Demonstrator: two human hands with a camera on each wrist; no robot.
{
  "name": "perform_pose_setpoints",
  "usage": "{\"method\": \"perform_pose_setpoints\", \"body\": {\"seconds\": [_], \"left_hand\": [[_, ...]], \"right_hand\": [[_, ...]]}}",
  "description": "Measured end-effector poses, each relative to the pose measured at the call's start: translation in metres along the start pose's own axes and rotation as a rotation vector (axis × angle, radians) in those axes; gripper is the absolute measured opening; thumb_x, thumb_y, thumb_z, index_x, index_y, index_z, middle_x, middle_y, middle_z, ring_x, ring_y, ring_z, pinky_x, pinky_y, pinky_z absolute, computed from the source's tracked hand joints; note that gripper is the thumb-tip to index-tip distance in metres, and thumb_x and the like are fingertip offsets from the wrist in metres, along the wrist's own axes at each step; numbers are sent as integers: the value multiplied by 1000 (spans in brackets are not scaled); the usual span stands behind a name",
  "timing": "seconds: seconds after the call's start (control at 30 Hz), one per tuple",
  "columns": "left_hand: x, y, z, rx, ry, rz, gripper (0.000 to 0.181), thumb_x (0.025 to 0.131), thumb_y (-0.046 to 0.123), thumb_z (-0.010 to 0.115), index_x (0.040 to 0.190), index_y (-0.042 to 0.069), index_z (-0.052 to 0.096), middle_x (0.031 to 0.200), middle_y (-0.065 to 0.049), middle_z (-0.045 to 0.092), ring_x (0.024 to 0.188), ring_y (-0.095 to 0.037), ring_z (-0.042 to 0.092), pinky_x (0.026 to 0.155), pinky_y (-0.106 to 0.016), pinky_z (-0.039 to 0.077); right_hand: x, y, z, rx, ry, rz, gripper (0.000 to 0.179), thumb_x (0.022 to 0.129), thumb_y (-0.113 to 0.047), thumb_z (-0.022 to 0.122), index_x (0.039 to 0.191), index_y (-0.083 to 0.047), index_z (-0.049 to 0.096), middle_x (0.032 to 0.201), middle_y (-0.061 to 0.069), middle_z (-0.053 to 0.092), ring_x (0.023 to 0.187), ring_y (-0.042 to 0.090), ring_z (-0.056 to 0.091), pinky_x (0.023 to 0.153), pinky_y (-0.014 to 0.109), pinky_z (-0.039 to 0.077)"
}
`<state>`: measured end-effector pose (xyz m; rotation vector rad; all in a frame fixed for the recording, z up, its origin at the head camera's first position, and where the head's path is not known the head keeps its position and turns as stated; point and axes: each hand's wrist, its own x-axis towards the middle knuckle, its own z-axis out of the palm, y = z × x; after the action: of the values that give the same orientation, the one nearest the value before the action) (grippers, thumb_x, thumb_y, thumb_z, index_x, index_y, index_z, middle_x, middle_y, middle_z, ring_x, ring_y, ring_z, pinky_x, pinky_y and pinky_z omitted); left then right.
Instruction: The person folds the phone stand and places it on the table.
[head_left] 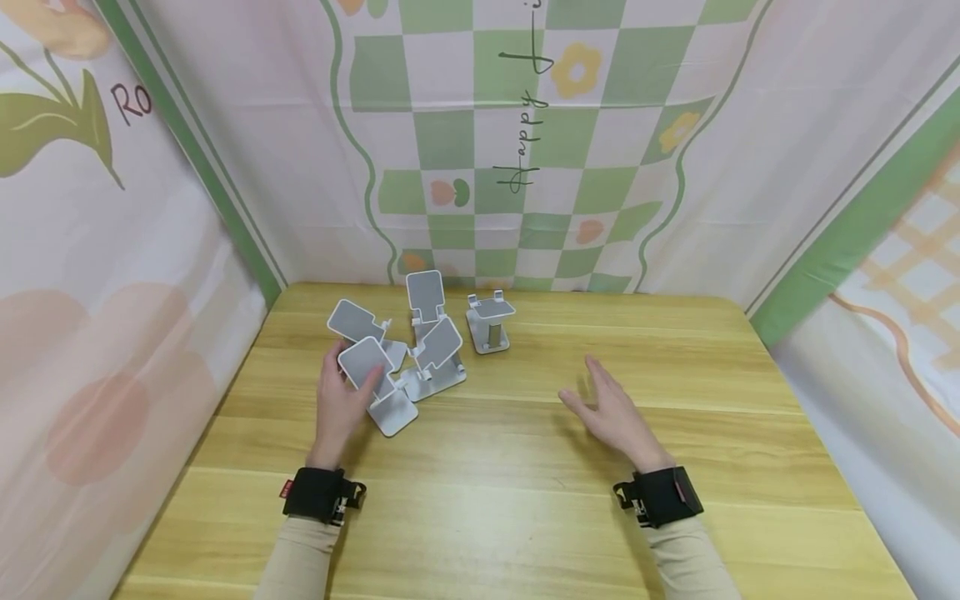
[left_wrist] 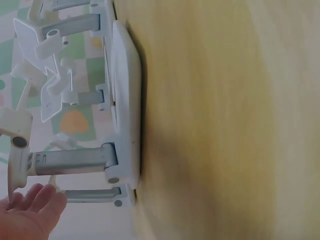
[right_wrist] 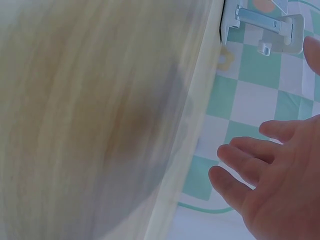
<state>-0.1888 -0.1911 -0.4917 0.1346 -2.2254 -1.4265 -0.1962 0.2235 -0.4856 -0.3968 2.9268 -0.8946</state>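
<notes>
My left hand point(head_left: 341, 408) holds the top plate of the nearest phone stand point(head_left: 362, 360), thumb over the grey pad and fingers at its left edge. In the left wrist view, the fingers of the left hand point(left_wrist: 35, 212) curl by the plate, and this stand's silver post point(left_wrist: 75, 161) rises from a white base that lies on the tabletop. Just behind are more white-and-grey phone stands: one at the left point(head_left: 354, 319), one at the back point(head_left: 426, 296) and one beside it point(head_left: 441, 343). Over the table to the right, my right hand point(head_left: 617, 418) is empty with fingers extended.
One further phone stand point(head_left: 492, 310) stands apart on the right of the group, its post showing. The wooden table point(head_left: 525, 500) ends at the back against a hanging cloth point(head_left: 502, 142) with green checks. Cloth also hangs on both sides.
</notes>
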Motion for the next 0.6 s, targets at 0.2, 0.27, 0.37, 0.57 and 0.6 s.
{"method": "perform_pose_setpoints", "body": {"seconds": [0.2, 0.27, 0.37, 0.57, 0.6], "left_hand": [[-3, 0, 4, -105, -10, -93, 74, 80, 19, 73, 139, -2, 34, 127, -21, 52, 111, -29, 51, 97, -45, 45], [-4, 0, 4, -126, -15, -122, 73, 82, 19, 72, 140, -3, 33, 126, -20, 52, 111, -27, 51, 96, -44, 45], [-6, 0, 5, -134, -32, -166, 68, 83, 20, 71, 137, -3, 36, 123, -20, 53, 109, -26, 52, 94, -43, 46], [-7, 0, 4, -142, -38, -188, 59, 85, 22, 69, 130, -2, 42, 121, -19, 55, 108, -25, 53, 91, -43, 47], [-6, 0, 4, -149, -31, -185, 58, 85, 22, 69, 130, -3, 43, 121, -19, 56, 108, -25, 54, 92, -42, 47]], "right_hand": [[-1, -2, 0, -4, 0, -1, 91, 91, -62, 41, 153, -6, 4, 155, 23, 13, 138, 39, 15, 111, 57, 16], [-1, -3, 0, -1, 1, -3, 91, 91, -61, 42, 153, -5, 5, 155, 23, 13, 139, 38, 15, 112, 56, 16], [-2, -5, 0, 0, -3, -4, 91, 91, -61, 42, 153, -5, 5, 155, 23, 13, 139, 38, 15, 112, 56, 16], [-2, -6, 2, 0, -6, -7, 90, 91, -61, 42, 153, -6, 6, 155, 23, 14, 139, 37, 15, 112, 56, 17], [-2, -6, 2, 1, -4, -9, 90, 91, -61, 42, 153, -6, 6, 155, 23, 14, 139, 37, 15, 112, 56, 17]]}}
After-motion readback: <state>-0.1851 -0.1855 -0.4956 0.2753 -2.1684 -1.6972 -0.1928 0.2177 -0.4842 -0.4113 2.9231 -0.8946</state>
